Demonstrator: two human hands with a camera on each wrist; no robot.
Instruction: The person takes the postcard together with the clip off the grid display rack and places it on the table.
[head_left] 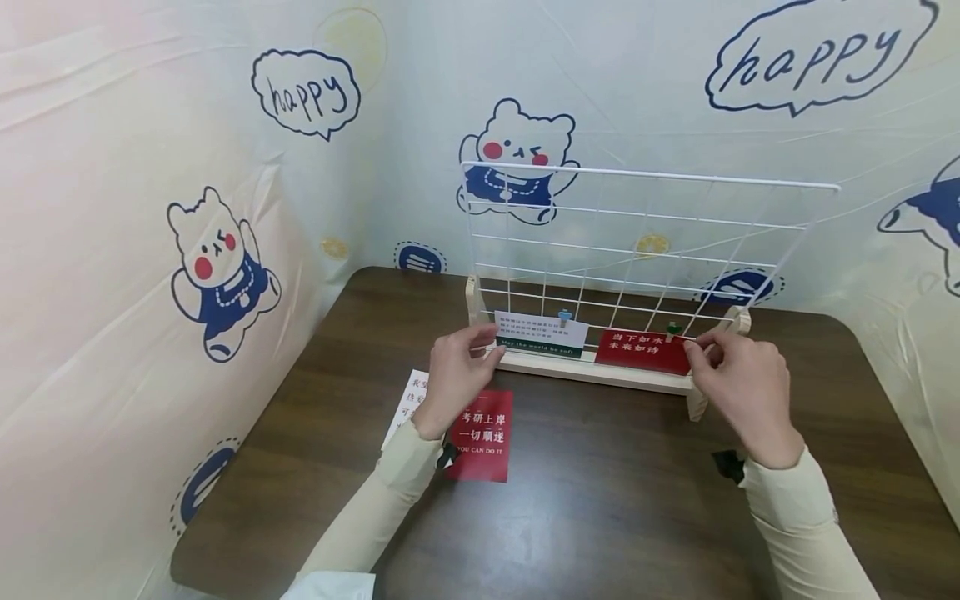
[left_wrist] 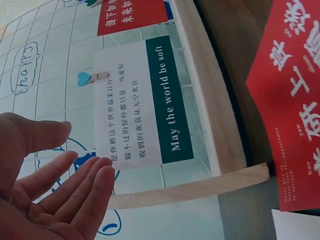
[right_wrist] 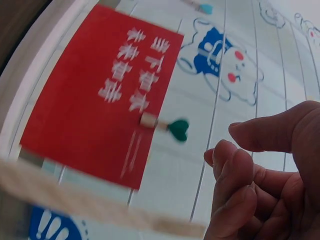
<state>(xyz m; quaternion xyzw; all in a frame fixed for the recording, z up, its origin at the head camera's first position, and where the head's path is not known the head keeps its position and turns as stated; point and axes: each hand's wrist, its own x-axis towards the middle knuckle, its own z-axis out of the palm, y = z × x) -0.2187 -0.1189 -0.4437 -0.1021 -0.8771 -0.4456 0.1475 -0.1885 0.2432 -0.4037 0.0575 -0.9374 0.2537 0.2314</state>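
Observation:
A white wire grid (head_left: 651, 174) stands in a pale wooden base (head_left: 600, 372). Along its bottom hang two cards. The white card with a dark green band (left_wrist: 132, 110) has a small clothespin with a blue heart (left_wrist: 84, 78) on its top edge. Beside it, a red card with white writing (right_wrist: 95, 95) carries a clothespin with a green heart (right_wrist: 178, 130). My left hand (head_left: 459, 375) is by the white card's outer end, fingers extended and nothing between them. My right hand (head_left: 746, 392), fingers loosely bent and holding nothing, is beside the red card's outer end.
On the brown table (head_left: 600, 500), another red card (head_left: 483, 446) lies in front of the rack, partly beside a white card (head_left: 401, 408) that my left wrist partly covers. A patterned cloth (head_left: 420, 100) hangs behind the table and along its left side.

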